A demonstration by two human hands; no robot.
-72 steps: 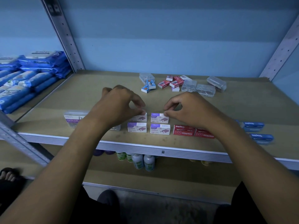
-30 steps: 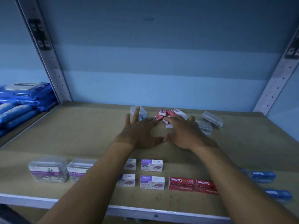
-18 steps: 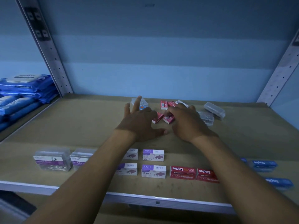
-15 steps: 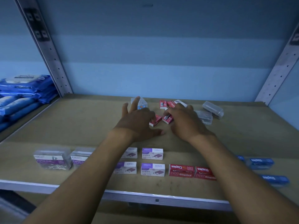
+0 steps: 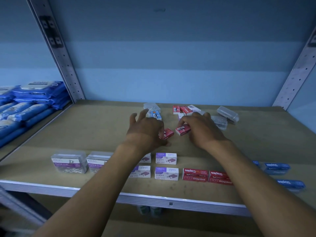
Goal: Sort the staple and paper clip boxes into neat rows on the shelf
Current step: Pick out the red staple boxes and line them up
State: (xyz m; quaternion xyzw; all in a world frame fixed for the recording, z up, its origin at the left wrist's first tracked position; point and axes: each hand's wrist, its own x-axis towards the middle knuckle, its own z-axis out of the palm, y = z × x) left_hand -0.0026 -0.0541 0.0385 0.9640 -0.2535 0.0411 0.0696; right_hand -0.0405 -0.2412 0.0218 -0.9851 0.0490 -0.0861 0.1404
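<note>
1. Left hand, centre of frame: thumb and curled fingers pinch a small red staple box; index and middle fingers extend toward the back.
2. Right hand, just right of centre: fingertips grip a second red staple box, held tilted just above the shelf.
3. Unsorted pile, upper centre: red boxes, a blue box, clear plastic cases.
4. Front rows, lower frame: two clear paper clip boxes at left; purple-white staple boxes in two rows; two red Staples boxes side by side; blue Staples boxes at right.
5. Blue wipe packs stacked at far left.
</note>
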